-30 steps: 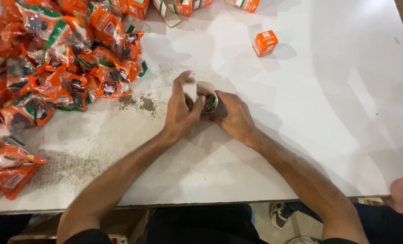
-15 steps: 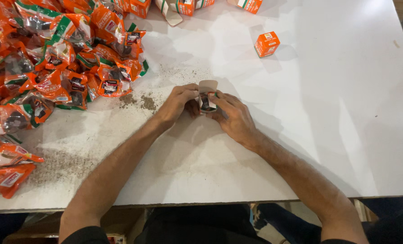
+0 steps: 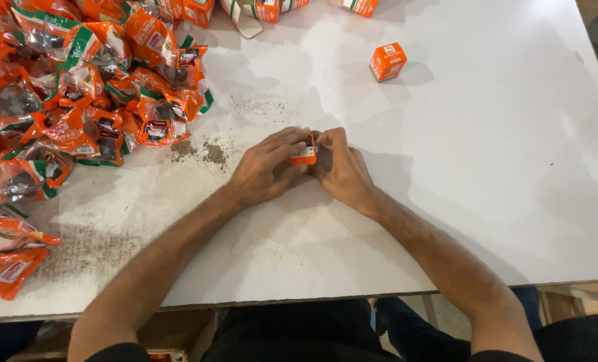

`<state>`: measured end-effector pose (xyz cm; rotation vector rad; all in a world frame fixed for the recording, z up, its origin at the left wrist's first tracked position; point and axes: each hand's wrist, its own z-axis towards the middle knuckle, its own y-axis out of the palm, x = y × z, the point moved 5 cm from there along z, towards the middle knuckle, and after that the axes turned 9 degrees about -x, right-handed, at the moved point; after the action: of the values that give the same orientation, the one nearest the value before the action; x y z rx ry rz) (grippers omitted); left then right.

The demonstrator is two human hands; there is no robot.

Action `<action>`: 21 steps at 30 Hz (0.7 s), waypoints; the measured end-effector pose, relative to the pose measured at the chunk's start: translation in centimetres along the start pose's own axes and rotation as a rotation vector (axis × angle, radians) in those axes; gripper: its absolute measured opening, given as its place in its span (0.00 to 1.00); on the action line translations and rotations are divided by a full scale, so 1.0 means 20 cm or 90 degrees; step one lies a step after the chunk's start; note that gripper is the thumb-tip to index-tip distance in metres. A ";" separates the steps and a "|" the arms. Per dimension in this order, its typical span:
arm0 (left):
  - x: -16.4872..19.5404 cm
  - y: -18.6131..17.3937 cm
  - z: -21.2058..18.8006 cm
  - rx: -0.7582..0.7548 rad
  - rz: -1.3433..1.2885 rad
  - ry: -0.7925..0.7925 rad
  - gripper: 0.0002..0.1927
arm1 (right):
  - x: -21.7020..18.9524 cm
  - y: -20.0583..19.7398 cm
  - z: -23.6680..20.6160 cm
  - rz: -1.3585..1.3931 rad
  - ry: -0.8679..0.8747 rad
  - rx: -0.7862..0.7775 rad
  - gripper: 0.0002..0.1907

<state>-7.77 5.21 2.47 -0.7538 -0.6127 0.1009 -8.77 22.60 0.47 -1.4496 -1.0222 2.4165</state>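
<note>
Orange-and-white small cardboard box (image 3: 304, 153) sits pinched between the left hand (image 3: 267, 169) and right hand (image 3: 340, 167), low on the white table (image 3: 486, 174). Both grips clamp it; seemingly mid-closing, calling for pressing its flap firmly shut.

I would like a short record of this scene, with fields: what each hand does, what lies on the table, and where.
left hand: left hand rests on the table, fingers on the small orange box
right hand: right hand presses the same box from the other side
held thing: small orange box, pinched between both hands, mostly hidden
surface: white table
far side: closed orange box, standing alone
person's left: pile of orange and green packets
near hands: dark crumbs scattered on the table
</note>
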 end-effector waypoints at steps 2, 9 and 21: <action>-0.02 -0.01 0.00 0.020 -0.008 -0.031 0.14 | 0.01 0.01 0.00 0.009 0.020 -0.023 0.28; 0.00 -0.02 0.02 0.005 0.039 -0.001 0.09 | 0.01 0.00 0.01 0.017 0.012 -0.027 0.28; -0.17 -0.11 0.15 0.015 0.181 0.005 0.23 | -0.02 -0.17 0.05 -0.385 -0.014 0.263 0.49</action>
<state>-12.48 4.37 4.01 -0.8141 -0.4929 0.3662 -10.13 24.57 3.10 -0.8265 -0.7566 2.0335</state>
